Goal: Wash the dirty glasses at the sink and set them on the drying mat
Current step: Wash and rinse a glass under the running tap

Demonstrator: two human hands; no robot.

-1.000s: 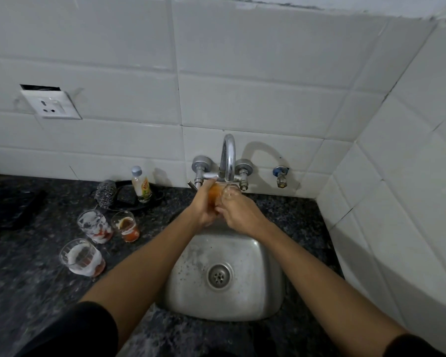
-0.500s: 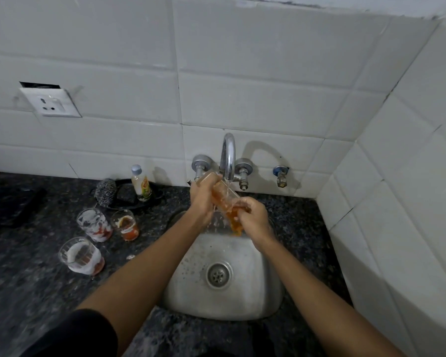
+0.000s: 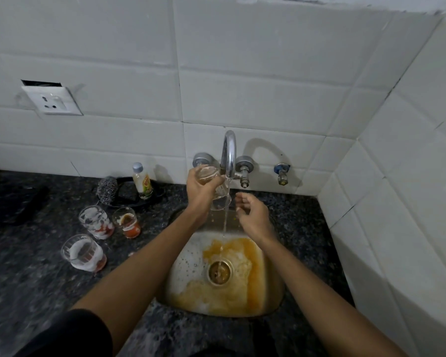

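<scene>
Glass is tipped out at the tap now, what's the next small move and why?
Probably bring the glass in the left hand mouth-up under the stream to rinse it: water runs past its rim, orange liquid already lies in the sink, and the right hand hangs free beside it.

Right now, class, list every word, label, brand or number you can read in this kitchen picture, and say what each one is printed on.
No text can be read with certainty.
Small bottle by the wall: its yellow, red and green label carries print, too small and blurred to read.
Wall socket: no readable marking.
Tap and dirty glasses: no lettering visible.
</scene>
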